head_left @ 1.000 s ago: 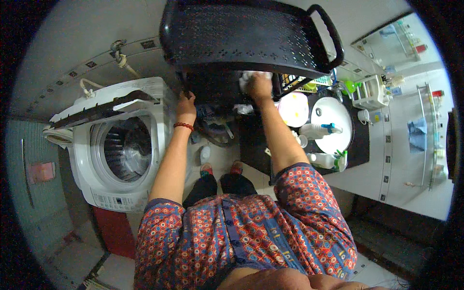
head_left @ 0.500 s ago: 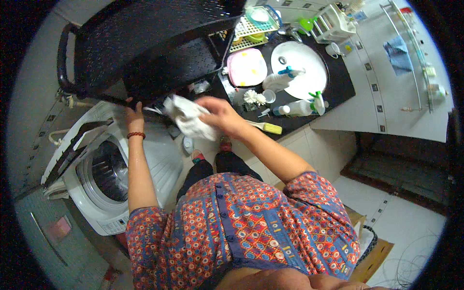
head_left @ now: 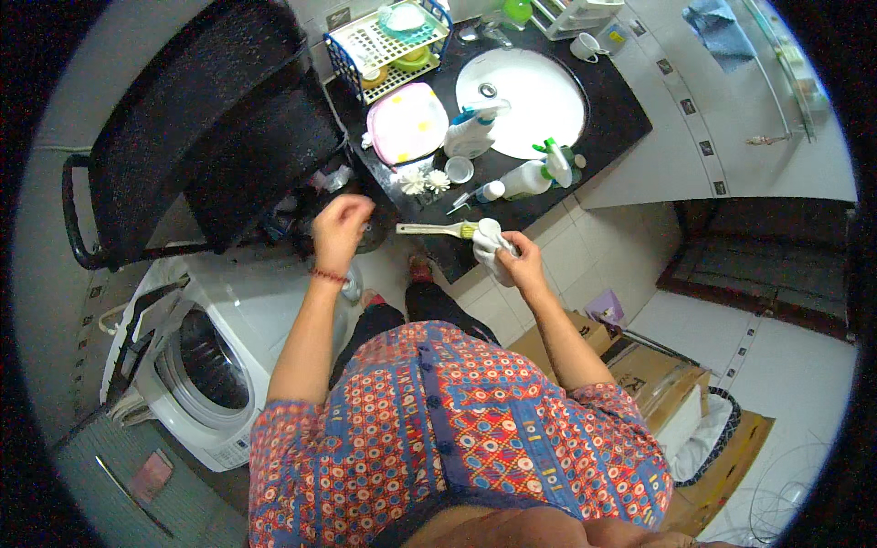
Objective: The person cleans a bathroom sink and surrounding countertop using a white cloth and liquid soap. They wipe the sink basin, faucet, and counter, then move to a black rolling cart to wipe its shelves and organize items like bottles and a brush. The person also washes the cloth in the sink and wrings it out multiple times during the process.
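Since prev. frame: cloth (head_left: pixel 491 248) shifted to surface (head_left: pixel 630 110) edge, by brush (head_left: pixel 437 229) | R hand (head_left: pixel 519 263) grips cloth, L hand (head_left: pixel 340 228) loosely curled, empty | step: wiping, I judge | next: press cloth flat on surface.

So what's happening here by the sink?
A person in a patterned red and blue shirt stands at a black counter with a white round sink. Their right hand grips a crumpled white cloth just off the counter's front edge, near a brush lying there. Their left hand is loosely curled and seems to hold nothing, in front of a black mesh rack. Spray bottles stand by the sink, and a white washing machine sits to the left.
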A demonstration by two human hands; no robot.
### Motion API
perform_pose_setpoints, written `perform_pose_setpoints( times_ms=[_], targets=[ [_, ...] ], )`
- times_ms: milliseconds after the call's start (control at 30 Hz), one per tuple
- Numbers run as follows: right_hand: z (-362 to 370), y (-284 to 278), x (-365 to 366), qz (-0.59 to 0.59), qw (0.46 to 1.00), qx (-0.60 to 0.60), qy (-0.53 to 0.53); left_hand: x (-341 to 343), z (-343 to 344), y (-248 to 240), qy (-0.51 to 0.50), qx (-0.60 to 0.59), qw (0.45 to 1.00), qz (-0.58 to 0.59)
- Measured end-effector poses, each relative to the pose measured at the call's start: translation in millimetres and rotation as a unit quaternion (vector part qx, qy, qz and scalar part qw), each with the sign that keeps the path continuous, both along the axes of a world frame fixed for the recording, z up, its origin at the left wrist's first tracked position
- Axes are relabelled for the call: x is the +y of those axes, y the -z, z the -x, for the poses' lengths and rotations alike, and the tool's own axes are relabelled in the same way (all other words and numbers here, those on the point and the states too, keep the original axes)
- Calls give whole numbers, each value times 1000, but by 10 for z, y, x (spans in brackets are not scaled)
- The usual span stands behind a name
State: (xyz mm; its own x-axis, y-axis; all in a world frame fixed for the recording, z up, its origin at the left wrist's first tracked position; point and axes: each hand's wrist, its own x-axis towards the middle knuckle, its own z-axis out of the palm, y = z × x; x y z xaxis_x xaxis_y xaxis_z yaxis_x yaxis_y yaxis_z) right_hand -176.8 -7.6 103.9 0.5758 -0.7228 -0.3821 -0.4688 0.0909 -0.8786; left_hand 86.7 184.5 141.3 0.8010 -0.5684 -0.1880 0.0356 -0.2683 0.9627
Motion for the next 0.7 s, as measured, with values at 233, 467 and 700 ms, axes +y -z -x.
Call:
perform_pose_setpoints(
  times_ms=[233,467,700],
  targets=[
    [196,191,-24,60,998,-26,-4,-1765,-292,249,257,-288,907,-170],
    [342,81,-68,66,998,-2,3,-2258,-453,614,312,-202,926,-70],
    [282,-228,-152,39,997,-62,27,-1959,-370,252,211,-126,968,55]
  ],
)
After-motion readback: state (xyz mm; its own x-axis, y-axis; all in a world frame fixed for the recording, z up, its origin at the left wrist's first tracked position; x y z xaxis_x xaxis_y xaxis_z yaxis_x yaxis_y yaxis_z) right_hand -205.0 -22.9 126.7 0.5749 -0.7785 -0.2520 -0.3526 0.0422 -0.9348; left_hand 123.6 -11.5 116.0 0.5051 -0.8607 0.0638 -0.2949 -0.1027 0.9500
